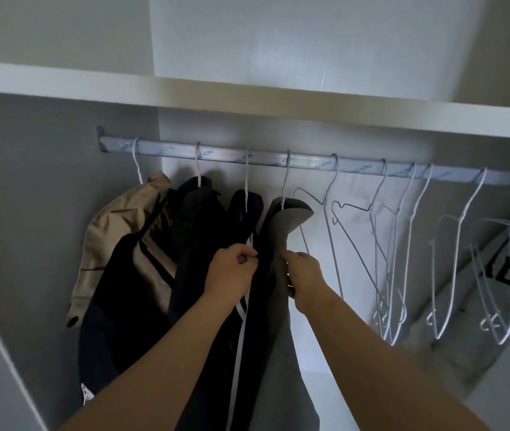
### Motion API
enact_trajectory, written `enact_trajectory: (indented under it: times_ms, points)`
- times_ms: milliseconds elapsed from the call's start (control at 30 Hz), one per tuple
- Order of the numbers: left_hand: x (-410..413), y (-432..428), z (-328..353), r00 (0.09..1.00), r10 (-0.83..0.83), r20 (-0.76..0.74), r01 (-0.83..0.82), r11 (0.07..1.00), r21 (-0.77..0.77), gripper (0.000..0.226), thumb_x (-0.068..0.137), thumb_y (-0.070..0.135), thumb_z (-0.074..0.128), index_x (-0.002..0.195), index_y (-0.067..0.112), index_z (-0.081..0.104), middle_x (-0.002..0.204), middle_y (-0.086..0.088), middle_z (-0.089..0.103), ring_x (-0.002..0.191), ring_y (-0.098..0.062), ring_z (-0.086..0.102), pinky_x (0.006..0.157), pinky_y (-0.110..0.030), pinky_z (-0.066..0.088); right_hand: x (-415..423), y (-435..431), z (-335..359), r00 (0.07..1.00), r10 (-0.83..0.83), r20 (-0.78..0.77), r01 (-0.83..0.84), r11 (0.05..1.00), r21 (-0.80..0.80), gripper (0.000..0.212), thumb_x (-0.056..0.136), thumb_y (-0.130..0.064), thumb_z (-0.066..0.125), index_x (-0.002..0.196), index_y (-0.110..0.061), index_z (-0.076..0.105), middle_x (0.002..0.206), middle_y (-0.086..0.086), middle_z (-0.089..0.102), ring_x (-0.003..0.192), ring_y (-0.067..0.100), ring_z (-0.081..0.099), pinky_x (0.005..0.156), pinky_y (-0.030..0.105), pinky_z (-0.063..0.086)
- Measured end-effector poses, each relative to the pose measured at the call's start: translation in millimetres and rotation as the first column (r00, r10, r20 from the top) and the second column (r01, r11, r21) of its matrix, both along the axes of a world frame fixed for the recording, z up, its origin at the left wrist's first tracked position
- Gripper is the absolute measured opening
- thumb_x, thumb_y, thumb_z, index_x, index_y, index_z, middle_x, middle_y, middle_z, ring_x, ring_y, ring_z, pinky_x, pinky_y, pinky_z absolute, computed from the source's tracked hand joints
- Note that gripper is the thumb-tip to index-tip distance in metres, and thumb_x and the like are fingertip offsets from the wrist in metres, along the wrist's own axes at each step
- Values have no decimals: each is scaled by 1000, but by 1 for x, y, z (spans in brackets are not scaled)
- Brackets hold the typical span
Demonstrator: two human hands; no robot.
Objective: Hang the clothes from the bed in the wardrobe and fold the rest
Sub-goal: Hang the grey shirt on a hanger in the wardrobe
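both forearms reach into the wardrobe. left hand (231,270) pinches the dark garment (247,219), right hand (305,275) grips the grey garment (281,231), likely spacing them. both hang on hangers from the rail (356,169), beside bare hangers (393,244).

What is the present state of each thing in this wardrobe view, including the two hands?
Rail: fixed under the shelf, carrying hangers.
Beige garment: hanging, far left of the rail.
Dark garment: hanging beside it.
Black striped garment: hanging, pinched by the left hand.
Grey garment: hanging, gripped by the right hand.
Empty hangers: hanging bare, to the right.
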State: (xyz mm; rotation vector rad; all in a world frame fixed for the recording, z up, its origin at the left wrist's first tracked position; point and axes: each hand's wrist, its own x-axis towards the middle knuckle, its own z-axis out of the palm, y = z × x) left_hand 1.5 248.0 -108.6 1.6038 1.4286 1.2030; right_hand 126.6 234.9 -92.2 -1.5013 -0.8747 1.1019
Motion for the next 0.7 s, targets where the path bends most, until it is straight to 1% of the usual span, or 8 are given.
enact_trajectory:
  times_ms: [67, 167, 233, 300, 400, 500, 567, 700]
  points:
    - [-1, -13, -1, 997, -11, 80, 14, 999, -44, 12, 89, 19, 56, 96, 25, 63, 94, 4, 60, 80, -3, 55, 64, -12, 39, -4, -14, -4, 1000, 14, -20, -14, 1000, -9, 17, 94, -19, 49, 81, -12, 56, 83, 11, 61, 75, 22, 59, 62, 26, 48]
    - [-4, -38, -5, 988, -55, 147, 68, 994, -83, 15, 90, 17, 55, 88, 30, 61, 91, 7, 61, 80, -4, 56, 65, -15, 42, -11, -39, -16, 999, 40, -13, -40, 999, -30, 17, 94, -23, 49, 84, -11, 57, 81, 8, 61, 72, 20, 57, 65, 27, 46]
    - [-5, -57, -12, 981, -84, 173, 105, 988, -112, 19, 91, 16, 54, 84, 33, 60, 91, 8, 61, 80, -6, 56, 65, -17, 43, -15, -60, -29, 1000, -8, -25, 7, 999, -41, 16, 94, -22, 49, 87, -10, 57, 84, 10, 60, 75, 22, 55, 68, 30, 45]
    - [-5, -75, -20, 973, -101, 207, 133, 980, -148, 20, 91, 16, 54, 82, 33, 61, 89, 8, 61, 79, -7, 56, 65, -18, 43, -18, -81, -43, 997, -70, -32, 68, 996, -56, 15, 94, -19, 49, 85, -10, 57, 87, 12, 59, 77, 24, 53, 66, 30, 43]
    - [-2, -108, -40, 961, -156, 229, 216, 940, -265, 16, 91, 14, 53, 87, 26, 64, 82, 6, 61, 69, -8, 54, 62, -19, 45, -20, -120, -70, 988, -155, -11, 152, 981, -122, 15, 91, -13, 48, 77, -11, 53, 83, 11, 55, 69, 22, 48, 55, 24, 36]
    - [0, -144, -60, 949, -196, 245, 282, 876, -391, 18, 92, 12, 51, 85, 25, 61, 80, 3, 59, 66, -8, 54, 62, -21, 46, -22, -160, -95, 981, -195, -16, 189, 965, -180, 11, 91, -12, 46, 82, -10, 53, 74, 6, 52, 58, 16, 44, 50, 22, 34]
    - [0, -170, -73, 949, -194, 249, 291, 846, -447, 18, 93, 13, 51, 84, 26, 59, 82, 3, 59, 68, -9, 55, 60, -20, 45, -26, -189, -108, 976, -210, -58, 192, 955, -228, 10, 93, -14, 46, 90, -9, 54, 72, 5, 53, 58, 15, 46, 50, 21, 36]
    - [-2, -228, -98, 961, -177, 212, 263, 822, -506, 13, 94, 18, 52, 86, 25, 60, 82, 5, 58, 70, -9, 56, 55, -19, 41, -33, -252, -129, 964, -243, -108, 200, 930, -308, 14, 94, -18, 49, 83, -13, 55, 76, 5, 57, 64, 15, 51, 57, 22, 41]
